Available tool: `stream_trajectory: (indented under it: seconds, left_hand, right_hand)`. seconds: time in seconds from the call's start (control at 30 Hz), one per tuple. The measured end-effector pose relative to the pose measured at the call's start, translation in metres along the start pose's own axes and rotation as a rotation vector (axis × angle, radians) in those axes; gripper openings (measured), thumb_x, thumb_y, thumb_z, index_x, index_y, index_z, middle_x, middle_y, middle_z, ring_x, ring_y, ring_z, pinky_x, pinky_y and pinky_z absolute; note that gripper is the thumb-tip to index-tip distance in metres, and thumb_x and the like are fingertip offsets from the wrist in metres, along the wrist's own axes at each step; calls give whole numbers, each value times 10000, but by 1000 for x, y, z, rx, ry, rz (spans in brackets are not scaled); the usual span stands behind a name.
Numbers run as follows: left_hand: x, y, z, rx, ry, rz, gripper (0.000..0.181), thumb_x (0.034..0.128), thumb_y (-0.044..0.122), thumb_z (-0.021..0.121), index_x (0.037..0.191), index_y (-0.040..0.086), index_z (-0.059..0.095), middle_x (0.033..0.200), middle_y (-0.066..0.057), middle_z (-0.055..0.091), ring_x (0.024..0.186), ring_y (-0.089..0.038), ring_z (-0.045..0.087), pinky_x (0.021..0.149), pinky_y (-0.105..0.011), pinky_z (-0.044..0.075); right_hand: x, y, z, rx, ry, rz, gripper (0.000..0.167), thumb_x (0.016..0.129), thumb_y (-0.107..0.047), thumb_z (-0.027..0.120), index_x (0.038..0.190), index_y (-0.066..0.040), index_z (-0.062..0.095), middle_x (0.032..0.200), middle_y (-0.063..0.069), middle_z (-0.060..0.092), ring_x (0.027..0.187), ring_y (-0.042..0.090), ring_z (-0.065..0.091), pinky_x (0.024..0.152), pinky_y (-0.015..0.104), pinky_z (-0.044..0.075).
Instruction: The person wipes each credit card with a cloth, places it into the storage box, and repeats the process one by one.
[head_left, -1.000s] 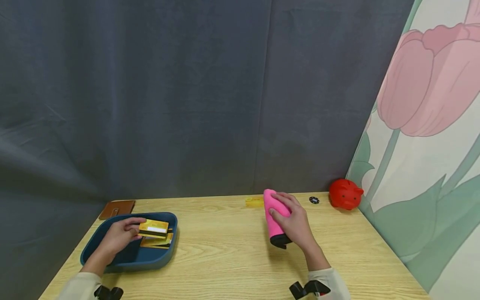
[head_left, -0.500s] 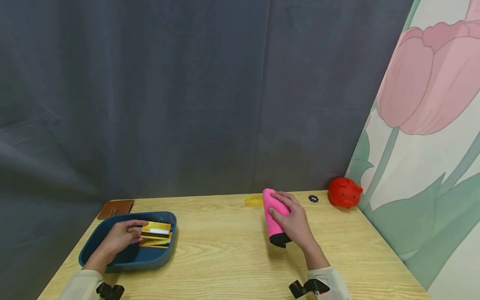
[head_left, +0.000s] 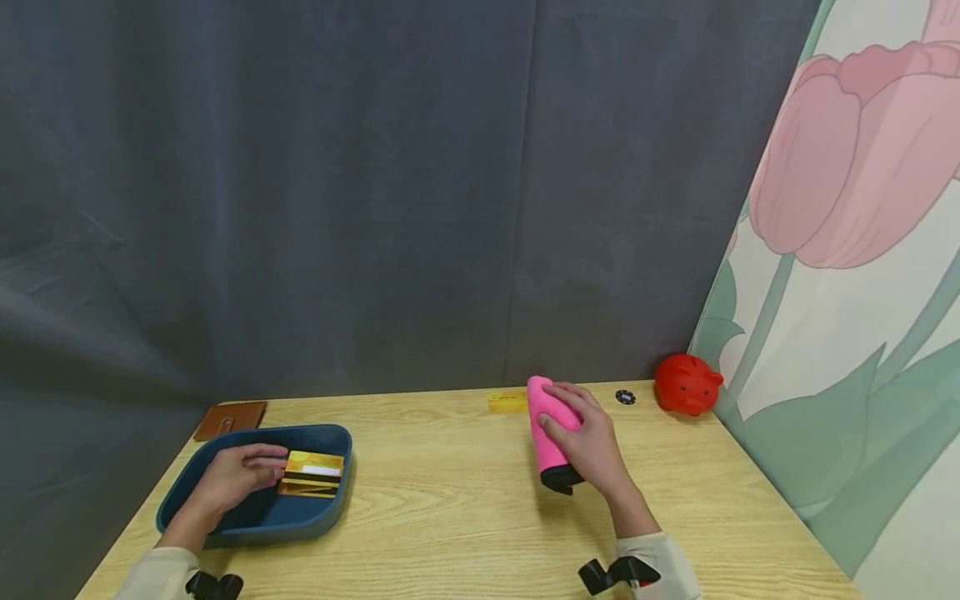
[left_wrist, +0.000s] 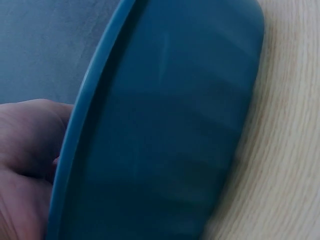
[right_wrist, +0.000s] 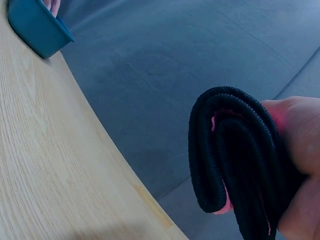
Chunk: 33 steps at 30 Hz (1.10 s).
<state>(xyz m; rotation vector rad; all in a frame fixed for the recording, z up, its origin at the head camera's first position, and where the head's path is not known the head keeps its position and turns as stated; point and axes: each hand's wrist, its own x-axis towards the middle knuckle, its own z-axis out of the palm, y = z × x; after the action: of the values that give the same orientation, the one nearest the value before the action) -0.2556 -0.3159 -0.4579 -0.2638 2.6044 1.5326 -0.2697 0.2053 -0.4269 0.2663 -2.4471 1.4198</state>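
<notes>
My left hand (head_left: 234, 479) is inside the blue plastic bin (head_left: 330, 527). Its loosely bent fingertips lie beside the left edge of a gold bank card (head_left: 318, 461), which rests on another gold card in the bin. In the left wrist view the bin's wall (left_wrist: 165, 120) hides the fingers. My right hand (head_left: 588, 433) grips a rolled pink towel (head_left: 547, 437) with black edging, held tilted above the table. From the right wrist view, the towel's black rolled end (right_wrist: 235, 150) shows its folded layers.
A brown leather wallet (head_left: 231, 418) lies behind the bin. Toward the table's back edge are a yellow card-like strip (head_left: 507, 403), a black poker chip (head_left: 626, 397) and a red piggy bank (head_left: 687, 385). Behind hangs a grey curtain (head_left: 375, 208).
The top gold card has come down onto the card below it, and my left fingers have let go of it. My right hand and the towel have stayed nearly still.
</notes>
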Motion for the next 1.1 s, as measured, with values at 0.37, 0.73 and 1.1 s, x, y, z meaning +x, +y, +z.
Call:
stream_trajectory:
  seconds: [0.37,0.73,1.1]
  left_hand:
    - [-5,17,1,10,-40,72,432,990,27,650,1392,-105,562,1252,-249,718,1059,-265,748,933,-422,625]
    - [-5,103,63,87,-89,350,298,1006,66,651,1300,29,683,1204,-152,737,1100,-288,717,960,-404,613]
    - [40,150,155,34,-177,390,266,990,46,667,1235,121,739,1144,-71,728,1032,-186,692,950,-448,602]
  right_hand:
    - [0,4,-2,-4,14,7,489,915,-177,790,1389,-193,670,1506,92,551,1329,358,563,1025,485,534]
    - [5,9,-16,-45,42,42,499,948,-256,756,1430,-214,633,1538,92,515,1312,360,534,967,433,533]
    - [6,13,-23,-57,61,39,492,951,-239,746,1426,-178,632,1536,122,510,1341,371,507,998,478,517]
